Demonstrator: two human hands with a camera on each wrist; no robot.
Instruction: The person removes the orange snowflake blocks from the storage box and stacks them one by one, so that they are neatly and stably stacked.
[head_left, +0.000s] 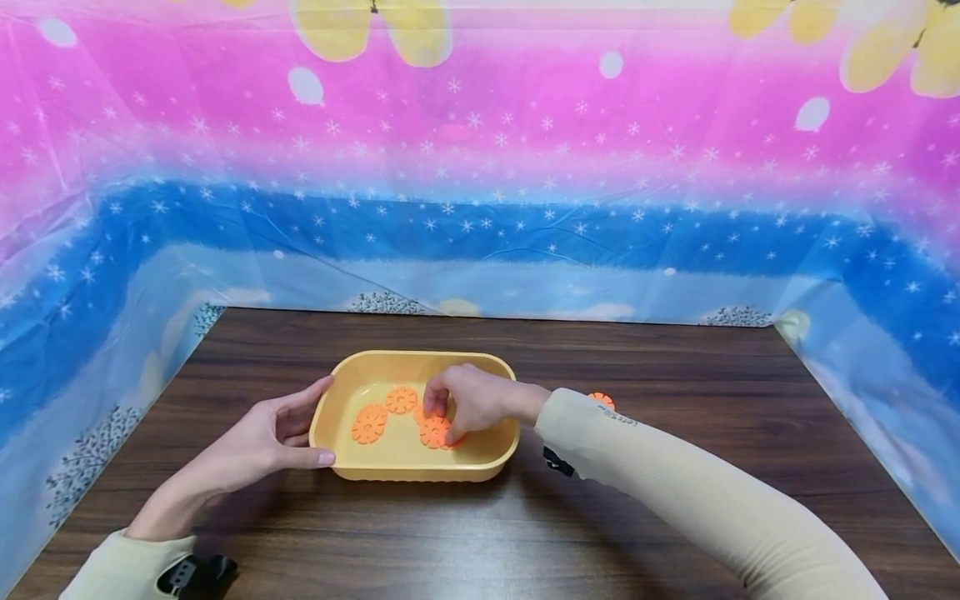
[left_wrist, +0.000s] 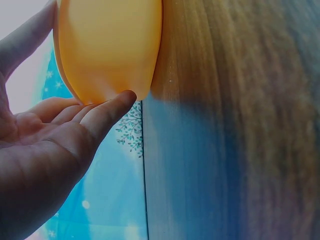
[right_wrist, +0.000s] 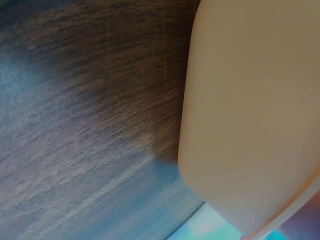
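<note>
A yellow plastic basin [head_left: 350, 364] with rounded corners rests on the table. My left hand [head_left: 258, 437] holds its left end, thumb at the near corner and fingers towards the far corner; the left wrist view shows this hand [left_wrist: 60, 120] against the basin's outer wall [left_wrist: 112, 45]. Inside lie orange notched snowflake discs, one at the left [head_left: 369, 424] and another behind it [head_left: 401, 400]. My right hand [head_left: 476, 400] reaches in over the right side, its curled fingers and thumb pinching an orange disc [head_left: 432, 432]. More orange shows beneath that hand, partly hidden.
Another orange disc [head_left: 602, 400] lies on the dark wooden table [head_left: 660, 358] right of the basin, partly covered by the right sleeve [head_left: 675, 467]. A pink and blue patterned cloth [head_left: 480, 225] hangs around the table's back and sides.
</note>
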